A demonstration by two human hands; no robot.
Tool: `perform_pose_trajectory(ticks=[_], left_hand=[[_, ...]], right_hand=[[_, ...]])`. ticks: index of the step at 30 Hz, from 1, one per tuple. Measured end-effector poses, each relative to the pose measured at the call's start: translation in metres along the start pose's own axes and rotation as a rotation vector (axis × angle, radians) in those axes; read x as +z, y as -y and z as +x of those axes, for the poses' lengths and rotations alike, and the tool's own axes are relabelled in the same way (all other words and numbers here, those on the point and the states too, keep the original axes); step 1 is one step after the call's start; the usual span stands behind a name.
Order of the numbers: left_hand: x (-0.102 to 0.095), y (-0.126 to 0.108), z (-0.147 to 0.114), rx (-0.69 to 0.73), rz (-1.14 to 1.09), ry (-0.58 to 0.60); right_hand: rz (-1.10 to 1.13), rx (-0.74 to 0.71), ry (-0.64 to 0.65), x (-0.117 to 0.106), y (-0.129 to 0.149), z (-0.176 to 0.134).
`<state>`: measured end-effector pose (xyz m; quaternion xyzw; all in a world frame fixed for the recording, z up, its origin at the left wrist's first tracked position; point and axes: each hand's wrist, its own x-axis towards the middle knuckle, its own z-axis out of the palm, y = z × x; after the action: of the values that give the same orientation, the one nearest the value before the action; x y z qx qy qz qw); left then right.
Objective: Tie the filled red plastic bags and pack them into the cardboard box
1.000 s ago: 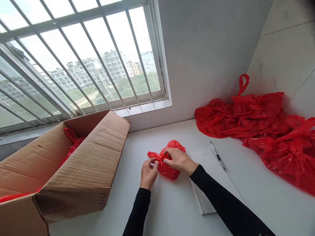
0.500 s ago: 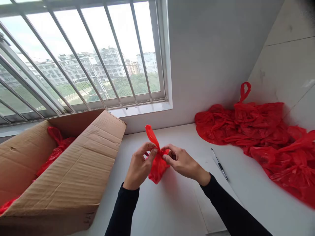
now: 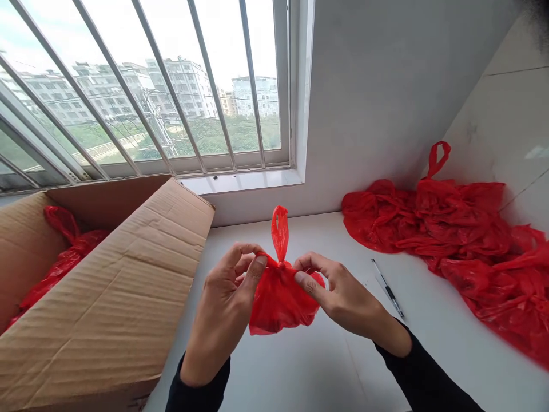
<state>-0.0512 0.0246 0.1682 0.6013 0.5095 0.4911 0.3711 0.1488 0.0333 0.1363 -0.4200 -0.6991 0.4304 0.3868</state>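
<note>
A red plastic bag [image 3: 281, 297] is held up in front of me over the white tabletop, knotted at its neck. One handle loop stands upright above the knot. My left hand [image 3: 229, 294] pinches the bag's left side by the knot between thumb and fingers. On the other side, my right hand [image 3: 332, 289] grips the plastic just right of the knot, thumb against fingers. The bag's lower part hangs spread out between both hands; what it holds, if anything, cannot be made out.
At left stands an open cardboard box [image 3: 128, 274] with red bags [image 3: 64, 263] inside. A heap of red plastic bags [image 3: 454, 229] lies along the wall at right. A pen [image 3: 388, 289] rests on the white table [image 3: 274, 372]. Behind is a barred window [image 3: 180, 109].
The bag has come up closer to me, and both hands have moved apart, stretching the plastic at the knot. Its handle loop now stands straight up. The camera view has shifted slightly.
</note>
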Motion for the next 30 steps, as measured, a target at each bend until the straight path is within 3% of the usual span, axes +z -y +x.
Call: perform_pose_trajectory(ticks=[7,12,17,19,21,24,27,30], left_hand=[[0.011,-0.012,-0.007,-0.050,-0.038,-0.055],[0.016,-0.012,-0.007,-0.029,-0.073,-0.023],[0.015,0.002,-0.003,-0.031,0.063,0.267],[0.019,0.007,-0.001,-0.065,0.066,0.309],[0.023,0.010,0.001,-0.073,0.023,0.241],[0.026,0.013,0.003,-0.070,-0.093,0.035],[0.024,0.011,0.004,-0.094,-0.294,-0.188],[0.022,0.005,0.004,-0.144,-0.473,-0.210]], right_hand=[[0.020,-0.021,0.027,-0.001,0.005,-0.004],[0.067,-0.036,-0.006,-0.004,0.010,-0.006],[0.086,-0.101,-0.113,-0.010,0.014,-0.007],[0.101,-0.069,-0.151,-0.013,0.011,-0.006],[0.127,-0.007,-0.215,-0.017,0.006,-0.005],[0.179,0.083,-0.278,-0.024,-0.002,-0.002],[0.221,0.136,-0.167,-0.030,-0.006,0.001],[0.260,0.082,-0.093,-0.029,-0.008,0.003]])
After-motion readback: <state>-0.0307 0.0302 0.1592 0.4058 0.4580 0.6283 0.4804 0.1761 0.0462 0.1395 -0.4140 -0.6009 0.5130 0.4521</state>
